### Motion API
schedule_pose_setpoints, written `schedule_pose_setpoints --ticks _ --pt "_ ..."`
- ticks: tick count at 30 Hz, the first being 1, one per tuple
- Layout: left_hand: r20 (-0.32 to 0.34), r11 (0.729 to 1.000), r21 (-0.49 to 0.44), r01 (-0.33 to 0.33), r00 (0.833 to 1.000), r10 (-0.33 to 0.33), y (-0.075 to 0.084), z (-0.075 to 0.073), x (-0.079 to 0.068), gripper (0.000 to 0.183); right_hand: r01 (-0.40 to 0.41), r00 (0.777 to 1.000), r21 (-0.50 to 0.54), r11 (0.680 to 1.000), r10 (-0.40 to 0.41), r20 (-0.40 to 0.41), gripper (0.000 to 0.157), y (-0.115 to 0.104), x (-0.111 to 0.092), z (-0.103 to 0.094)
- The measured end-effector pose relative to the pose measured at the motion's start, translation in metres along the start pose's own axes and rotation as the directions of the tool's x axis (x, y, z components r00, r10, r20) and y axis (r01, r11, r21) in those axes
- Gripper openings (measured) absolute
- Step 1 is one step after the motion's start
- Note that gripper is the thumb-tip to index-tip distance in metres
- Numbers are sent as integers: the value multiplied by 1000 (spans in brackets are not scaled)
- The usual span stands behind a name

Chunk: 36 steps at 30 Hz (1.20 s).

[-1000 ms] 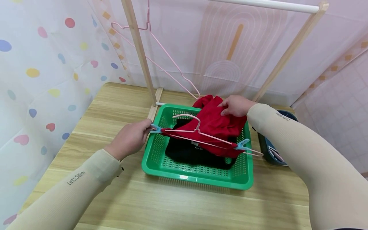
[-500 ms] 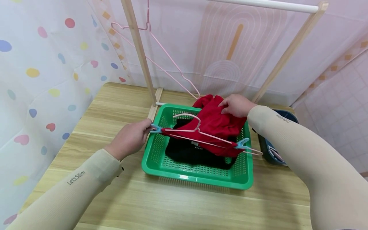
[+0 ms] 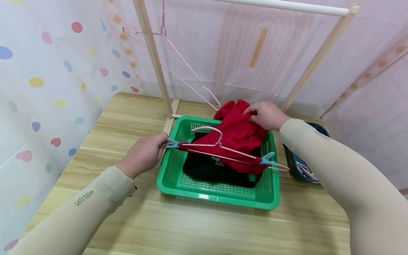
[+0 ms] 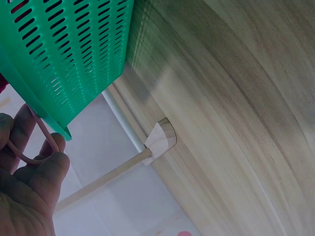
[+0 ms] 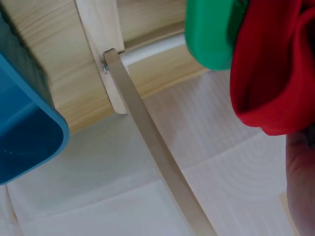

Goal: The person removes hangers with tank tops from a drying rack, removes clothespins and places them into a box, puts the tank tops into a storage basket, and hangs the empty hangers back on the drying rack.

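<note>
A pink hanger [image 3: 218, 143] lies across a green basket [image 3: 216, 199], its hook toward the back. Two light blue clothespins, one at the left [image 3: 173, 143] and one at the right [image 3: 267, 158], clip a red garment [image 3: 237, 132] to it. My left hand [image 3: 145, 152] holds the hanger's left end; in the left wrist view, fingers curl round the pink loop [image 4: 45, 132]. My right hand [image 3: 269, 115] pinches the red cloth at the basket's back edge, where it bunches up. Beneath lies a black garment [image 3: 207, 171] with small white lettering.
A wooden rack with a white top rail [image 3: 287, 5] stands behind the basket. Another pink hanger [image 3: 185, 58] hangs at the back left. To the right, partly behind the right arm, is a dark blue bin [image 3: 298, 170] with things in it.
My right hand has moved slightly up and back, drawing the red cloth with it, so it bunches higher behind the basket. My left hand stays at the hanger's end.
</note>
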<state>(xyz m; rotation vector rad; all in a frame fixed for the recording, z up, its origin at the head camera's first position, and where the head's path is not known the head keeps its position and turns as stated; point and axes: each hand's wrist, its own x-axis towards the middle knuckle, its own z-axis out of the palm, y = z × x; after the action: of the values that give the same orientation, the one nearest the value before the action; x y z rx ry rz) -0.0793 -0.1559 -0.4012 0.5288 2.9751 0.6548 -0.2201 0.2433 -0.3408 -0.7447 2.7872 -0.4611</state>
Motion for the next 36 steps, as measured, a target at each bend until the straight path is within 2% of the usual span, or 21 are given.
schedule_pose_setpoints --ticks 6,11,15,22,29,36 --pt "0 1000 8 4 1000 -4 -1 0 1 11 -18 999 60 998 20 -37 27 -6 -11 -11" --pt "4 1000 11 8 1000 -8 -2 0 2 10 -2 996 87 996 10 -91 26 -13 -21 -19" --pt "1 1000 12 5 1000 -5 -4 1 3 10 7 996 109 994 3 -93 26 -20 -29 -23" --pt "-20 1000 12 -12 1000 12 -7 3 2 11 15 999 174 985 -8 -41 27 -30 -39 -25" --pt "-19 1000 17 -12 1000 13 -7 2 3 11 49 998 206 977 -55 24 28 -32 -44 -20" --pt "-23 1000 13 -17 1000 17 -7 2 2 12 35 990 232 972 -66 128 30 -32 -43 -14"
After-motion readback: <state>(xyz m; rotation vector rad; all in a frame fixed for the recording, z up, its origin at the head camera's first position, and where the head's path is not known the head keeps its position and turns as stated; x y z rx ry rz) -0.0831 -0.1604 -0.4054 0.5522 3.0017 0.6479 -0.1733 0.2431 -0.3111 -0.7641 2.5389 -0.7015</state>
